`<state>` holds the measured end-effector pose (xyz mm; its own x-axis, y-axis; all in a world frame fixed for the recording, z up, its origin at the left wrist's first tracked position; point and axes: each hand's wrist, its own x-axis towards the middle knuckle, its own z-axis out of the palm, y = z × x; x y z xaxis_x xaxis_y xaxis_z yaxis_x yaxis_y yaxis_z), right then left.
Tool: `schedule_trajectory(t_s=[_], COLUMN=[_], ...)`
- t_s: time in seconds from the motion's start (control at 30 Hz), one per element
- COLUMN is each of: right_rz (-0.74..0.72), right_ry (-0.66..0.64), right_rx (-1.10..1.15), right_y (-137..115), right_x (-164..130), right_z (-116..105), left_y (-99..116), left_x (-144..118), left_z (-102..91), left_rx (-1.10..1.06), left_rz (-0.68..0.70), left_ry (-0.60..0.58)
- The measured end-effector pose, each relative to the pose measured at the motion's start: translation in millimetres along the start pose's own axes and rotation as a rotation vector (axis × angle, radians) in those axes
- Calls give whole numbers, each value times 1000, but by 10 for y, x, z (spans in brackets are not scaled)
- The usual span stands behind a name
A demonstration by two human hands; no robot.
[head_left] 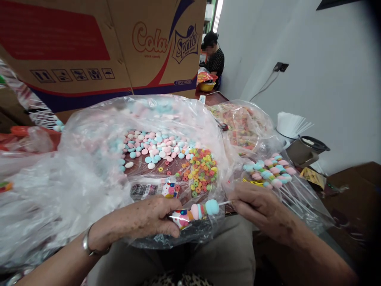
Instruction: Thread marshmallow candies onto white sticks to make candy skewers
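My left hand (139,222) pinches a printed plastic sleeve (180,217) over a skewer of pink and blue marshmallow sweets (204,209); my right hand (257,206) grips its thin white stick (224,203), just below the clear bag of loose pastel sweets (154,149). Pushing askew could tear the sleeve.

Glossy crinkled plastic bag (89,167), matt cardboard box (89,47)

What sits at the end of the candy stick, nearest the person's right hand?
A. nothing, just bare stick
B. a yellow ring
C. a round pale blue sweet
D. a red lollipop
C: on the candy stick, a pale blue sweet comes last, before the bare stem pinched by the right hand.
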<state>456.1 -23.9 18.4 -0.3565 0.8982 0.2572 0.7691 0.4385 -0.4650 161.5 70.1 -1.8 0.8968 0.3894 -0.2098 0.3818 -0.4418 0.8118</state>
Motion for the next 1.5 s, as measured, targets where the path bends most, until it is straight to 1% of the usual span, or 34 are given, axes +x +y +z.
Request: schedule_trajectory(t_s=[0.1, 0.17, 0.27, 0.33, 0.37, 0.47, 0.57, 0.67, 0.77, 0.87, 0.93, 1.0, 1.07, 1.13, 1.17, 1.23, 1.3, 1.4, 1.5], right_rz=[-42, -100, -243, -304, -322, -375, -434, -406, -375, -348, -307, -271, -271, -312, -344, -402, -430, -444, -432], right_ry=[-4, 27, 134, 199, 211, 189, 175, 141, 114, 94, 52, -4, -41, -36, -15, 26, 38, -9, -53], right_rx=[-28, -52, -140, -207, -231, -250, -246, -227, -214, -201, -176, -164, -166, -178, -188, -215, -239, -241, -232], right_y=[-14, -11, 19, 32, 30, -17, -81, -114, -108, -67, -35, -24, -45, -83, -101, -116, -102, -58, -37], right_x=[1, -9, -31, -37, -34, 0, 50, 95, 138, 171, 179, 182, 189, 210, 227, 269, 315, 367, 382], right_z=[23, 61, 125, 151, 158, 172, 209, 264, 301, 277, 240, 222, 251, 315, 346, 377, 351, 256, 217], left_y=[14, 26, 20, 9, 8, 38, 102, 144, 136, 92, 58, 32, 24, 41, 57, 90, 109, 90, 47], left_x=[10, 14, 8, -1, -4, 0, 22, 56, 95, 119, 118, 108, 101, 107, 114, 129, 136, 123, 101], left_z=[-4, -7, -4, -1, 0, -1, 8, 46, 111, 170, 191, 203, 216, 231, 237, 240, 228, 200, 189], left_rx=[-74, -126, -180, -185, -175, -164, -270, -376, -432, -461, -464, -396, -247, -112, -77, -98, -207, -331, -382], left_rz=[-87, -116, -109, -92, -83, -71, -142, -198, -200, -192, -190, -168, -111, -49, -36, -73, -170, -261, -283], left_ry=[-23, -3, -18, -49, -60, -81, -117, -124, -97, -54, -44, -26, 23, 67, 74, 43, -33, -123, -124])
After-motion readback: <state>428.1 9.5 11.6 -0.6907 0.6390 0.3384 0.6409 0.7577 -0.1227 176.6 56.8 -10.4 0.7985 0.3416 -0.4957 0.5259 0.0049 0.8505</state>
